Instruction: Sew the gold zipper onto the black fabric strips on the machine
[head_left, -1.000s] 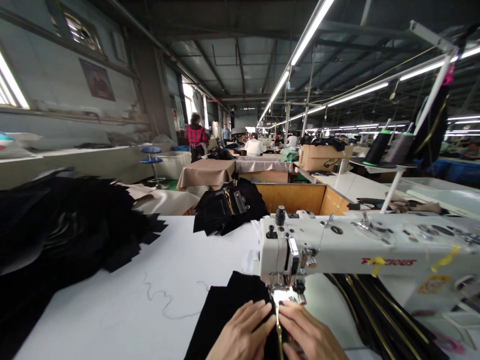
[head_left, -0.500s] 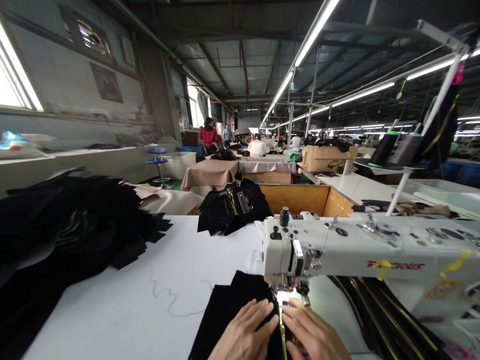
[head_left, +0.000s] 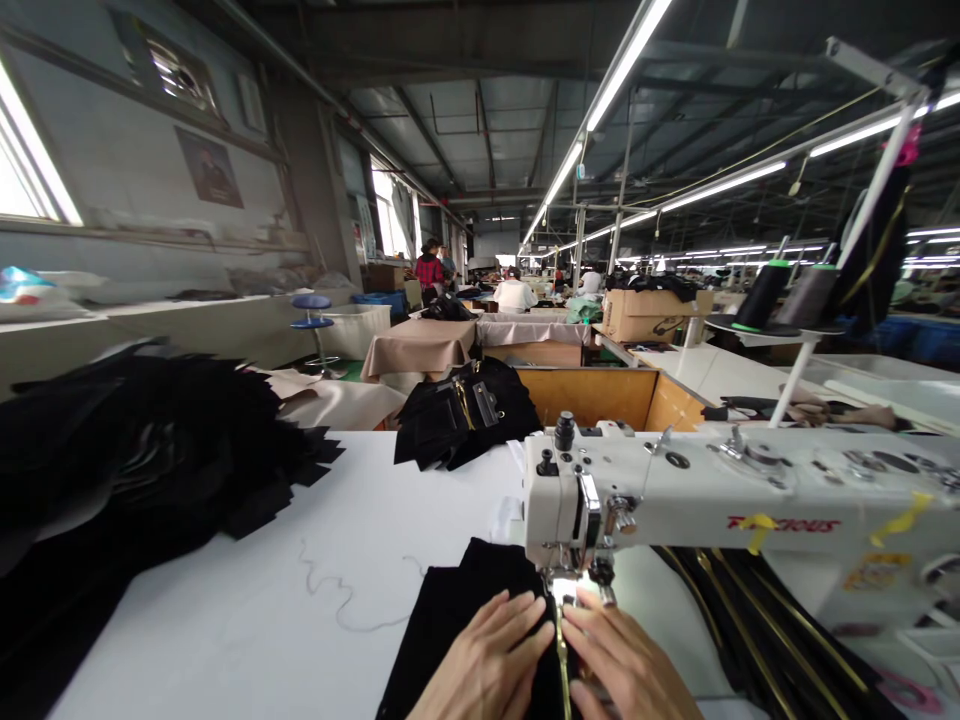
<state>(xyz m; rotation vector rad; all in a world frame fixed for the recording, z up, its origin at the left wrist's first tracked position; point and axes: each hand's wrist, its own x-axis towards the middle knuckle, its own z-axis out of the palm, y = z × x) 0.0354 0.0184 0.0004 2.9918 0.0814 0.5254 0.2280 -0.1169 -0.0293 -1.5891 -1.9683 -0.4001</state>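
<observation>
A piece of black fabric (head_left: pixel 442 625) lies on the white table under the head of a sewing machine (head_left: pixel 592 500). A gold-toothed zipper (head_left: pixel 563 650) runs along the fabric's right edge, up to the lit presser foot (head_left: pixel 568 588). My left hand (head_left: pixel 491 655) rests flat on the fabric just left of the zipper, fingers stretched out. On the zipper's right side lies my right hand (head_left: pixel 619 655), its fingers extended toward the presser foot and its thumb lower down. Part of the zipper tape is hidden beneath the right hand.
Black cut pieces (head_left: pixel 165 440) are heaped at left. More black pieces with gold hardware (head_left: pixel 469 410) lie behind the machine. Black zipper strips (head_left: pixel 757 620) lie under the machine arm. Thread cones (head_left: pixel 765 295) stand at right. Co-workers (head_left: pixel 514 292) are in the background.
The view has shifted slightly. My hands keep nearly the same place beside the zipper. In the background, a person in a red plaid top has moved a little to the right.
</observation>
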